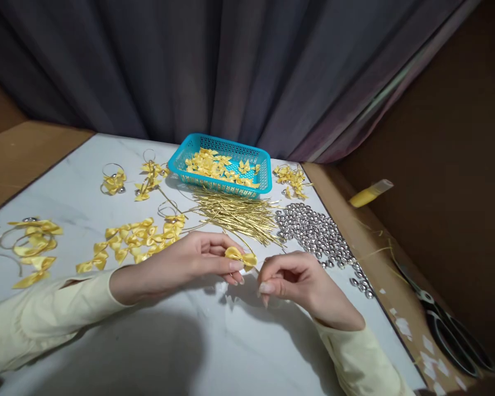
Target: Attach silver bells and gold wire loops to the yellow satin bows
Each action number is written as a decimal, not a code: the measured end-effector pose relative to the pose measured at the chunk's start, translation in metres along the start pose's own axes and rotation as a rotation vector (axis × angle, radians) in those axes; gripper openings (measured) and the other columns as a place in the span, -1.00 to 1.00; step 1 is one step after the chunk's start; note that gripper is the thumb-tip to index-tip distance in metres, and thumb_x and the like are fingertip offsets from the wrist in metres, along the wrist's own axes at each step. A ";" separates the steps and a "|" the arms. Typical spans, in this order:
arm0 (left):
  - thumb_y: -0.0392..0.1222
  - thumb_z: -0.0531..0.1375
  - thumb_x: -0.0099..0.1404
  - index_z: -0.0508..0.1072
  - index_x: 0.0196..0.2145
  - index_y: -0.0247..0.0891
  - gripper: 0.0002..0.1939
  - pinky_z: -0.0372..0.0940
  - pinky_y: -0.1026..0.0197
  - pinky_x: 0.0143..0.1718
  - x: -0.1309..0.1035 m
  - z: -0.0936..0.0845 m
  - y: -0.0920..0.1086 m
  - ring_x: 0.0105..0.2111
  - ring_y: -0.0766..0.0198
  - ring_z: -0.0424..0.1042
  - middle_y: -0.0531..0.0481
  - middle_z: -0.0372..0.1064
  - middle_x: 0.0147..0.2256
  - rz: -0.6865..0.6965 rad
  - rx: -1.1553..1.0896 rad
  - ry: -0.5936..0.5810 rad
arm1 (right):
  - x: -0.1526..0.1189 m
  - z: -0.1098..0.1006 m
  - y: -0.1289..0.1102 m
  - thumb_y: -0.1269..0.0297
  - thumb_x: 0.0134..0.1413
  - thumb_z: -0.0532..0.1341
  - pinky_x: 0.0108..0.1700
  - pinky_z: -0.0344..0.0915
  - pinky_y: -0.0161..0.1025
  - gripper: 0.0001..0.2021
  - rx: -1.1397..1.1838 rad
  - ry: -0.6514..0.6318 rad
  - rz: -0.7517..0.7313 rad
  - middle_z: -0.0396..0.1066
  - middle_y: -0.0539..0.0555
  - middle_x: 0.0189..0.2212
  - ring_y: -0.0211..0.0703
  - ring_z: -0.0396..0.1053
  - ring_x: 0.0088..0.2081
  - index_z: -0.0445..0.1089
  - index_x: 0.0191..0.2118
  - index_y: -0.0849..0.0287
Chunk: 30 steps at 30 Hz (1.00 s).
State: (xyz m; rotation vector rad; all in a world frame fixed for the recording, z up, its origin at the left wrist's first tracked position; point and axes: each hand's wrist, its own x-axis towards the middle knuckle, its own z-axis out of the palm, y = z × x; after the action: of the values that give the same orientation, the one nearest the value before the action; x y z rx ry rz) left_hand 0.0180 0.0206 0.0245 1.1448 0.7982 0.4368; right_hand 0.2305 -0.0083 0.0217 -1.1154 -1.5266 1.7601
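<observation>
The left grip (198, 256) is closed on a yellow bow (241, 257), holding it between thumb and fingers above the white counter (148, 344). The right grip (295, 278) is closed too, thumb against fingers, just beside the bow; a thin cord seems to run from the bow to its fingertips, though the spot is too small to be sure.

Just beyond both grips lies a loose pile of gold ties (237, 214), and behind it stands a blue basket (177, 159) with more yellow bows inside. To the left of and beyond the left grip, loose bows (134, 236) are spread out, with ringed bows (114, 181) farther off. Beyond the right grip and to its right are many silver beads (313, 228), with a bunch of bows (292, 179) behind them. Well to the right of the right grip are black-handled scissors (449, 330), white scraps (403, 327) and a yellow tube (369, 193)
</observation>
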 end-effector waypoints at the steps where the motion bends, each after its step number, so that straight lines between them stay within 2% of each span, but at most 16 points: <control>1: -0.17 0.25 0.19 0.48 -0.35 -0.29 -0.87 0.30 0.34 -0.29 0.000 0.001 0.000 -0.37 0.33 0.46 0.04 0.51 -0.42 -0.014 0.013 0.005 | -0.001 0.000 0.000 0.19 -0.10 0.36 -0.54 0.13 -0.38 -0.77 0.019 0.020 -0.029 0.36 -0.01 -0.65 -0.38 0.17 -0.61 0.41 -0.54 0.24; 7: -0.08 0.26 0.18 0.49 -0.34 -0.28 -0.80 0.30 0.33 -0.27 0.002 0.001 -0.003 -0.35 0.31 0.45 0.04 0.51 -0.42 -0.044 0.052 -0.003 | -0.002 0.003 0.005 0.25 -0.02 0.31 -0.68 -0.01 -0.43 -0.85 0.094 0.138 -0.156 0.46 0.04 -0.61 -0.44 0.05 -0.71 0.48 -0.47 0.23; 12: -0.09 0.24 0.20 0.50 -0.33 -0.28 -0.81 0.31 0.32 -0.28 0.001 0.002 -0.004 -0.37 0.30 0.45 0.03 0.50 -0.43 -0.036 0.087 -0.031 | -0.001 0.005 0.009 0.28 0.03 0.28 -0.67 0.01 -0.43 -0.88 0.053 0.228 -0.273 0.48 0.05 -0.59 -0.42 0.10 -0.68 0.50 -0.45 0.19; 20: -0.10 0.25 0.19 0.49 -0.33 -0.27 -0.82 0.32 0.33 -0.27 0.000 0.002 -0.002 -0.36 0.30 0.47 0.05 0.51 -0.44 -0.021 0.064 0.000 | 0.003 0.004 0.013 0.25 0.02 0.29 -0.65 0.00 -0.40 -0.85 -0.001 0.347 -0.308 0.48 0.04 -0.57 -0.42 0.07 -0.68 0.50 -0.46 0.20; 30: -0.15 0.25 0.20 0.54 -0.30 -0.26 -0.85 0.34 0.30 -0.23 0.001 0.001 -0.002 -0.34 0.30 0.48 0.00 0.54 -0.32 -0.013 -0.027 -0.003 | -0.002 0.012 0.009 0.32 0.05 0.27 -0.68 0.02 -0.38 -0.91 -0.190 0.484 -0.412 0.50 0.02 -0.53 -0.42 0.09 -0.68 0.52 -0.42 0.15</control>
State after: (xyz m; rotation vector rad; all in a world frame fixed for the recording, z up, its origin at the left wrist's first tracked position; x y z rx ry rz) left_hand 0.0190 0.0203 0.0227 1.1146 0.7948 0.4335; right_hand 0.2215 -0.0177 0.0137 -1.1150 -1.4985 1.0004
